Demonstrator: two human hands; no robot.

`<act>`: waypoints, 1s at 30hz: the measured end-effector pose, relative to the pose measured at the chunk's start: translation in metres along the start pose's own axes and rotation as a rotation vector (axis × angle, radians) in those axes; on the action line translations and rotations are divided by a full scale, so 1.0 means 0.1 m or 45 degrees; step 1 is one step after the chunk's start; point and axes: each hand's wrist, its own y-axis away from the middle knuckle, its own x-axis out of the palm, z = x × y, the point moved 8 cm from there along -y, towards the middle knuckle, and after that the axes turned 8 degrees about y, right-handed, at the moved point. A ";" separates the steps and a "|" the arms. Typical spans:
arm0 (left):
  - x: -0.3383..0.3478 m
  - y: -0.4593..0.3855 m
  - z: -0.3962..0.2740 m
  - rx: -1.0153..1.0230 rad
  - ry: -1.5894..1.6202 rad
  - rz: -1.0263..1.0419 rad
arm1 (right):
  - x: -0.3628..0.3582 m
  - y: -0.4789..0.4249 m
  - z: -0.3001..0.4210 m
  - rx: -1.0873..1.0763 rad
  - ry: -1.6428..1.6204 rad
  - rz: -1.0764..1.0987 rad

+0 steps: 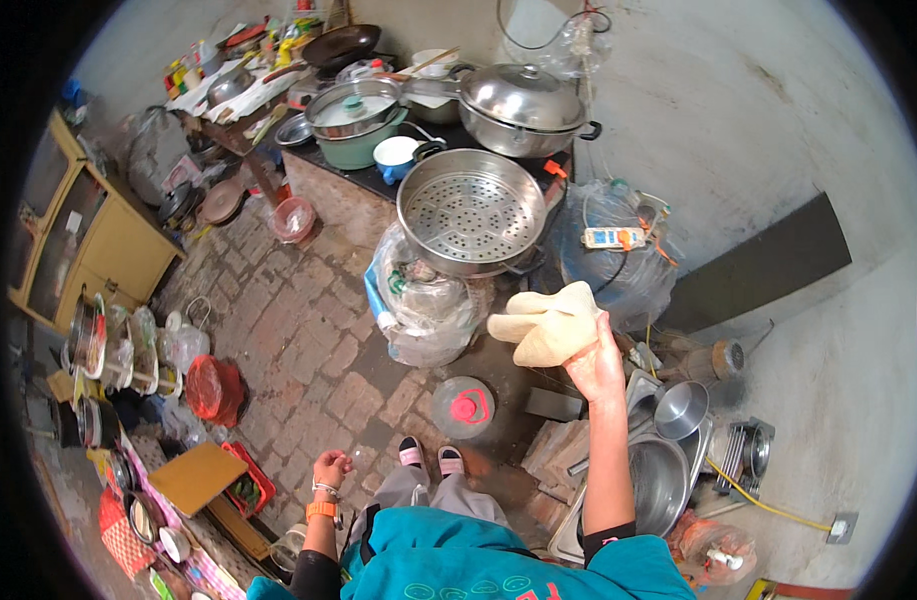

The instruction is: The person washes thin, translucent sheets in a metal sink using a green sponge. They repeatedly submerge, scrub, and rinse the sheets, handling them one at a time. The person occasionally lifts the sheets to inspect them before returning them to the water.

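Note:
A bunched cream-coloured cloth (554, 324) is held up in my right hand (599, 364), out in front of me. Beyond it, a round steel steamer tray with a perforated bottom (472, 211) sits at the corner of the dark counter. My left hand (332, 466) hangs low at my left side, fingers loosely curled, with nothing seen in it. Behind the steamer tray stand a lidded steel pot (524, 112), a green pot with a glass lid (353, 124) and a blue and white cup (397, 155).
A large plastic bottle with a pink cap (463, 409) stands on the brick floor before my feet. Filled plastic bags (432, 319) lean below the counter. A steel basin (653, 480) and a small steel pot (681, 409) lie at my right; a red bag (214, 390) is at left.

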 end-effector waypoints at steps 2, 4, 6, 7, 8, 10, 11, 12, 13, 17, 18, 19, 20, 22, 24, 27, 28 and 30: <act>-0.20 0.01 0.11 -0.037 0.053 -0.060 | 0.10 -0.03 -0.10 0.046 0.008 0.021; -0.37 0.02 0.20 -0.088 0.078 -0.140 | 0.24 -0.08 -0.20 0.095 -0.003 0.060; -0.54 -0.05 0.30 -0.125 0.131 -0.193 | 0.38 -0.11 -0.34 0.159 -0.035 0.104; -0.66 -0.10 0.34 -0.109 0.184 -0.239 | 0.46 -0.14 -0.40 0.173 -0.019 0.118; -0.78 -0.17 0.37 -0.093 0.235 -0.285 | 0.53 -0.17 -0.46 0.185 -0.004 0.130; -0.90 -0.29 0.42 -0.066 0.330 -0.399 | 0.71 -0.24 -0.57 0.195 0.026 0.136; -0.96 -0.34 0.47 -0.076 0.341 -0.442 | 0.81 -0.25 -0.64 0.199 0.034 0.128; -0.99 -0.40 0.51 -0.087 0.352 -0.481 | 0.90 -0.27 -0.70 0.200 0.045 0.120; -1.16 -0.50 0.56 -0.083 0.360 -0.538 | 1.04 -0.32 -0.83 0.215 0.039 0.123; -1.54 -0.85 0.68 -0.130 0.538 -0.619 | 1.56 -0.52 -1.22 0.227 0.073 0.125; -1.67 -0.90 0.70 -0.155 0.564 -0.661 | 1.68 -0.59 -1.32 0.228 0.084 0.112; -1.78 -0.96 0.73 -0.186 0.668 -0.688 | 1.78 -0.67 -1.41 0.230 0.093 0.097; -1.93 -1.02 0.77 -0.210 0.768 -0.720 | 1.87 -0.77 -1.50 0.231 0.088 0.092; -2.14 -1.13 0.80 -0.263 0.866 -0.765 | 2.09 -0.97 -1.59 0.223 0.076 0.098; -2.46 -1.22 0.82 -0.302 0.844 -0.819 | 2.39 -1.16 -1.65 0.147 0.121 0.128; -2.67 -1.31 0.70 -0.398 0.747 -0.822 | 2.53 -1.55 -1.67 0.123 0.077 0.089; -2.70 -1.35 0.62 -0.426 0.748 -0.845 | 2.59 -1.68 -1.64 0.111 0.087 0.066; -2.69 -1.51 0.46 -0.414 0.792 -0.795 | 2.65 -1.92 -1.52 0.041 0.052 -0.025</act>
